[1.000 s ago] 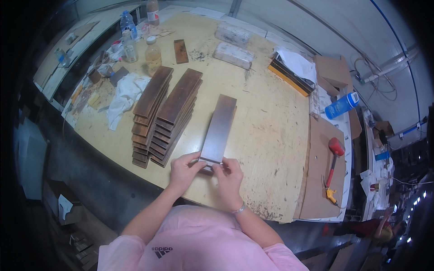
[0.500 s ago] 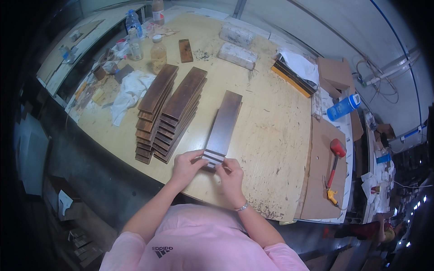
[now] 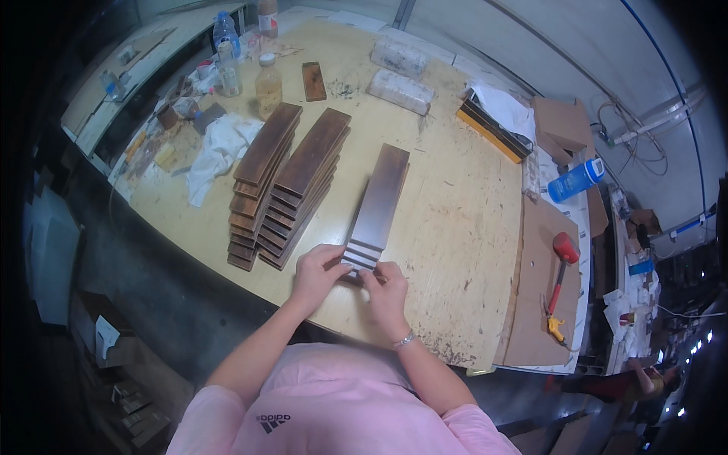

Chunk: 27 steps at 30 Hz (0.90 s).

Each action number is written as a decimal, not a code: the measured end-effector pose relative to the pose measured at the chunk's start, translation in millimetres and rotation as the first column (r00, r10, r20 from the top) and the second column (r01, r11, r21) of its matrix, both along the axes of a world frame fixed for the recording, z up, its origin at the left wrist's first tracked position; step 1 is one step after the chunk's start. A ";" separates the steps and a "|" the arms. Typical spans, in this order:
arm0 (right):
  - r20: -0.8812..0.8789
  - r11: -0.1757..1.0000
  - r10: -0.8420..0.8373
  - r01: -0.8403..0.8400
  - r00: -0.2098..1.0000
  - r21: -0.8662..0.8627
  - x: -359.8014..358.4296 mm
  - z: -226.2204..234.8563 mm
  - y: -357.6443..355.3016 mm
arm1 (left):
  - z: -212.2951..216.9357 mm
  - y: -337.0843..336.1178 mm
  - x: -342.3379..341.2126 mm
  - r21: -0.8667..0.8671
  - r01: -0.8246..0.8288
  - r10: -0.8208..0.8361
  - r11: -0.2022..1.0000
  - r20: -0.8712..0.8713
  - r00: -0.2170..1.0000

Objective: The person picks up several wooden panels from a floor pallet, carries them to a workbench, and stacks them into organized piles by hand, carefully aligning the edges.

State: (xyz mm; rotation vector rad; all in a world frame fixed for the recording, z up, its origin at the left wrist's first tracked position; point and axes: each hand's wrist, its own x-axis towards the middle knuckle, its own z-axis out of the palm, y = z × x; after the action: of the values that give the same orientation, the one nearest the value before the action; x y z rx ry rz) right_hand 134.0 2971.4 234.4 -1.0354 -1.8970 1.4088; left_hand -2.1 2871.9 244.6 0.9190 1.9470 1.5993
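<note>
A small stack of dark brown wooden planks (image 3: 381, 201) lies lengthwise in front of me, its near ends staggered like steps. From the left, my left hand (image 3: 317, 277) closes on the stack's near end, thumb against the stepped edges. My right hand (image 3: 385, 294), with a bracelet at the wrist, grips the same end from the right with its fingers bent. The fingertips partly cover the lowest planks. To the left stand two taller staggered stacks of similar planks, a left stack (image 3: 267, 148) and a right stack (image 3: 312, 155), close beside each other.
Bottles, including a capped jar of yellowish liquid (image 3: 268, 87), and a white rag (image 3: 220, 155) occupy the far left. Two wrapped blocks (image 3: 400, 91) sit at the back. On the right are a blue bottle (image 3: 575, 180), a red mallet (image 3: 565, 249) and a yellow air gun (image 3: 556, 327).
The upper planks of the small stack have slid slightly away from me, so more stepped ends show. Both hands remain at the near end, nearly in the same place.
</note>
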 end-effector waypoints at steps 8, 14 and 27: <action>0.006 0.996 0.087 -0.087 0.996 0.030 3.5 -0.6 -2.9 | -15.7 -5.6 4.4 0.062 -0.025 0.018 0.998 0.114 0.993; 0.049 0.999 0.038 -0.039 0.998 0.034 1.5 -15.5 3.5 | -17.2 -0.4 0.0 -0.025 -0.008 0.012 1.000 0.136 0.991; 0.052 0.999 0.039 -0.039 0.998 0.002 0.6 -13.8 10.1 | -24.9 -2.9 6.3 0.003 -0.011 0.010 1.000 0.190 0.982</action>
State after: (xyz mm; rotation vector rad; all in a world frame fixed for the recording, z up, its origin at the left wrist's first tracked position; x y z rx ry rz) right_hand 134.6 2981.5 220.6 -1.0486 -1.9657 1.4136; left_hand 4.2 2869.1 219.7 0.7298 1.8203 1.6338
